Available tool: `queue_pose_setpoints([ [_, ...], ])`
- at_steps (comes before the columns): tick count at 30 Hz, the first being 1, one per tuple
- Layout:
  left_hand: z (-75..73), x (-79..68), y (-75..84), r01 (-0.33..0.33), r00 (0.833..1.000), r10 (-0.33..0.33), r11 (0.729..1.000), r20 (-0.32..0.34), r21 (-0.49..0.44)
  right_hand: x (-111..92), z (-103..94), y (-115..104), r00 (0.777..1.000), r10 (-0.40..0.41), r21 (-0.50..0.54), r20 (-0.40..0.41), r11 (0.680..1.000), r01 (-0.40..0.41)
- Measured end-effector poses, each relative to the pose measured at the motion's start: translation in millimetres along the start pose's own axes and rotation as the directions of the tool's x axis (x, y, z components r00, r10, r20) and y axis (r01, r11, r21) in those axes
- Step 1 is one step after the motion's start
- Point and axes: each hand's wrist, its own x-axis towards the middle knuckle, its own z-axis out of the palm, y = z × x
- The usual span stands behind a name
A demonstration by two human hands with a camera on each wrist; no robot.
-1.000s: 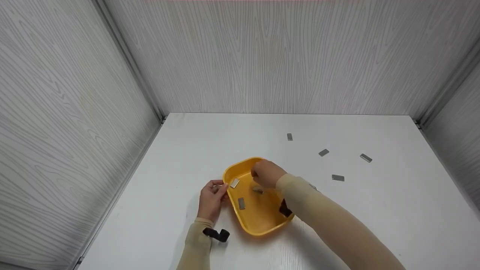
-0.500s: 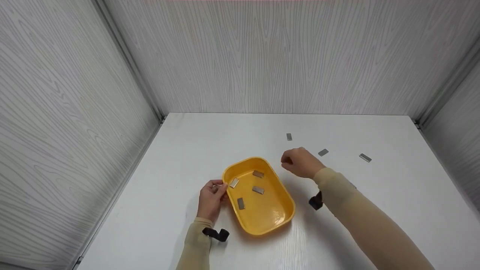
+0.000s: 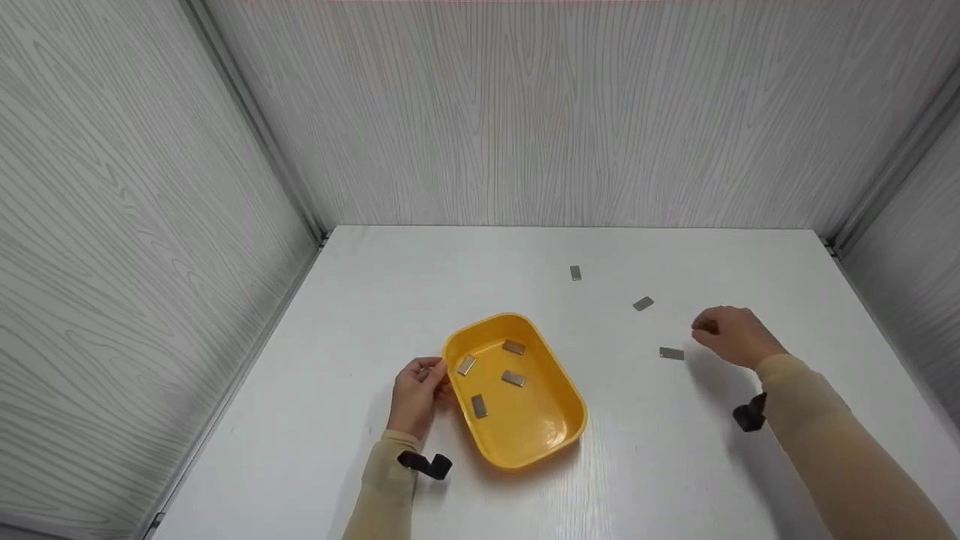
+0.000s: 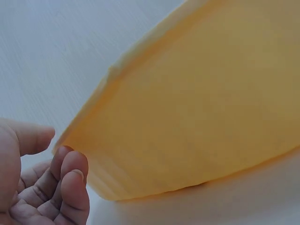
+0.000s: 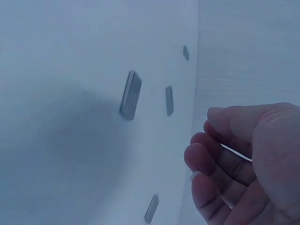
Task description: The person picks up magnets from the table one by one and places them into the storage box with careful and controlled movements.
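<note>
Tray: the yellow tray (image 3: 525, 427) stands on the white table (image 3: 360, 315), near side, a little left of the middle of the table's width, its far end turned left.
In tray: four small grey pieces on its floor: the far piece (image 3: 514, 347), the left piece (image 3: 466, 365), the middle piece (image 3: 514, 378) and the near piece (image 3: 479, 406), all apart.
On table: four more outside, right of or beyond the tray: the farthest piece (image 3: 575, 273), the second piece (image 3: 643, 303) nearer and to its right, the third piece (image 3: 671, 353) nearer again, and the fourth piece (image 5: 152, 209), which the head view does not show; the right wrist view does.
Left hand: the left hand (image 3: 415, 394) holds the tray's left rim, thumb and bent fingers about it; the hold looks loose, and how firmly the thumb bears cannot be told.
Right hand: the right hand (image 3: 736, 336) is above the table's right side, fingers loosely bent, thumb apart from them, with nothing seen between; it is nearest to the third and fourth pieces.
Hands: well apart, the tray and the third piece lying between them.
Done: four of the eight visible pieces are inside; by that count, I judge the work about midway.
Left over: four pieces outside, none of them visibly gripped.
</note>
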Motion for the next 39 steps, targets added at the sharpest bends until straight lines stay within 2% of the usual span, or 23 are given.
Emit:
queue_pose_setpoints([
  [5,-2.8,3.0,12.5,0.038,0.999,-0.038,0.997,-0.007,0.062,-12,-0.9,28,0.999,0.043,0.006,-0.014,0.999,-0.043],
  [11,-4.3,7.1,20.8,0.068,0.997,-0.072,0.992,0.032,0.109,-15,7.6,40,0.998,0.06,0.022,0.002,0.998,-0.06],
  [19,0.7,11.0,21.6,0.064,0.998,-0.067,0.988,0.019,0.142,-8,20.7,40,0.996,0.085,0.039,0.015,0.996,-0.086],
  [27,-1.2,11.6,16.2,0.016,0.999,-0.023,0.99,0.046,0.137,-3,37.5,44,0.998,0.056,0.073,-0.001,0.996,-0.056],
  [39,-1.4,13.1,15.6,0.022,0.998,-0.029,0.991,0.05,0.129,9,51.2,35,0.999,0.041,0.082,0.024,0.996,-0.043],
])
